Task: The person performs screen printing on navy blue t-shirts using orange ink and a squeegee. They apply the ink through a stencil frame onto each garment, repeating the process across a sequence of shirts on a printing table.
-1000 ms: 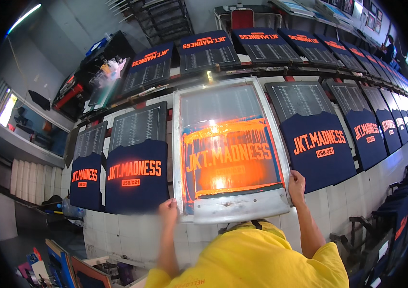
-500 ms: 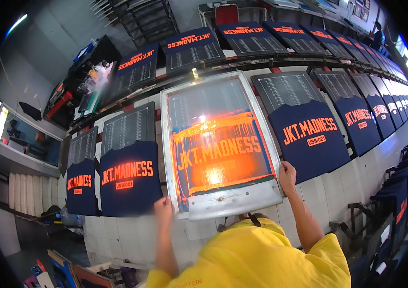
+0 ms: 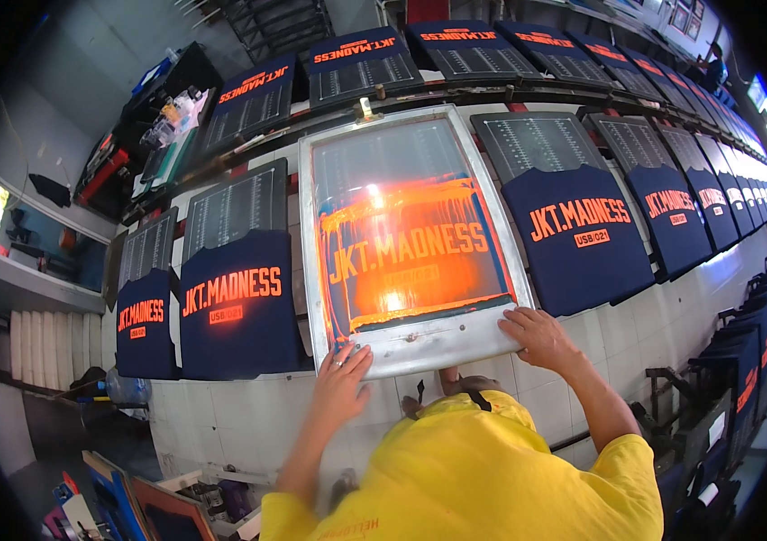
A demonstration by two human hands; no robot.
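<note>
A silk-screen printing frame with a metal border lies over a platen right in front of me. Its mesh is smeared with bright orange ink, pooled along a far band and a thinner near strip, and lettering shows through. My left hand rests on the near left corner, fingers spread over the metal. On the near right corner lies my right hand, its fingers laid across the border from above. The shirt piece beneath the screen is mostly hidden.
Navy printed shirt pieces lie on platens to the left and right, with another row beyond a rail. More dark pieces hang at the far right. Cups and bottles stand far left. Another person is far off.
Both hands have shifted from holding the frame's sides to resting on its near corners, the fingers opening out. The whole scene sits slightly higher in the picture.
</note>
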